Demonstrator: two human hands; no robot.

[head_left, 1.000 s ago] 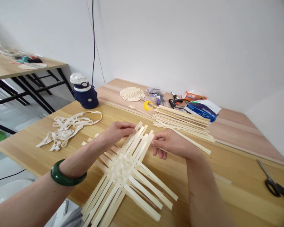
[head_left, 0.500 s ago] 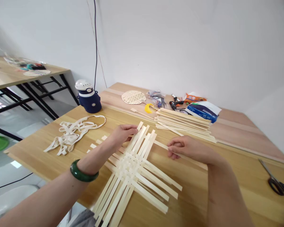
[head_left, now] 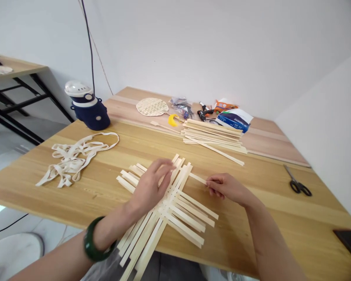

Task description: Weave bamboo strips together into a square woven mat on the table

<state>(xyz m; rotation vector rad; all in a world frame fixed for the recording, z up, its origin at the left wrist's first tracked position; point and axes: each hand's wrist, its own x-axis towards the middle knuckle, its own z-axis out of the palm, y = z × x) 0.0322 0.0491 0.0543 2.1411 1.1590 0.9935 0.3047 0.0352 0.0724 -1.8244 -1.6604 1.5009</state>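
Cream fabric strips [head_left: 73,156] lie in a loose tangle on the left of a wooden table [head_left: 269,218], with a navy and white container [head_left: 89,117] standing behind them near the table's back corner. Farther left, a second table [head_left: 14,68] shows at the edge of the view. A green bangle [head_left: 95,240] circles the left wrist. The left hand [head_left: 150,185] sits over the crisscrossed bamboo strips [head_left: 166,203], which lie flat near the front edge of the table, between the two hands, with some ends jutting past the edge. Its fingers are pressed together and reach toward the far end of the strips, with no clear pinch. Behind the weave are a round woven fan [head_left: 152,106] and a yellow clip [head_left: 172,120]. A stack of loose strips [head_left: 212,134] lies to their right, with one single strip [head_left: 215,150] slanting away from it. The right hand [head_left: 225,189] is just beside the weave, its fingers curled together close to one strip end; whether they pinch it, I cannot tell. A blue and white packet [head_left: 234,121] sits at the back, scissors [head_left: 296,186] lie farther right, and a black phone [head_left: 349,244] rests at the right edge.
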